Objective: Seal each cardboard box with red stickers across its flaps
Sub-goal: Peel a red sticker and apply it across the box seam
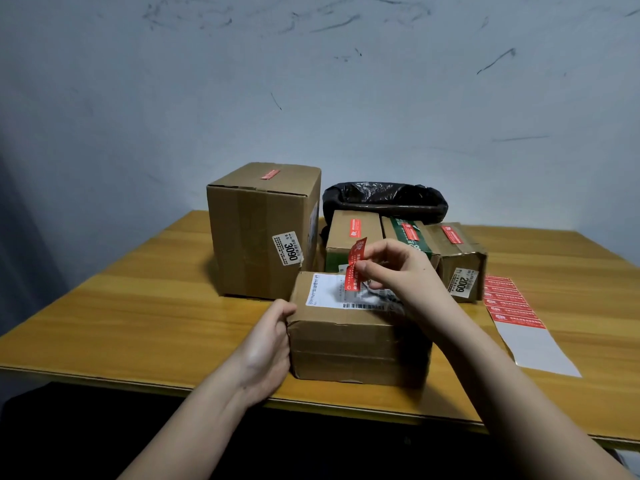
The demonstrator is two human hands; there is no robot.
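- Left hand (268, 344): grip closed on the left top edge of the near cardboard box (356, 344), which sits at the front of the wooden surface (138, 323).
- Right hand (394, 271): grip pinching a red sticker (356, 266), held upright over the box's white shipping label (329, 292).
- Sticker sheet (512, 303): flat on the surface, right of the box.
- Behind: four boxes bearing red stickers, the tall box (258, 230) at left.
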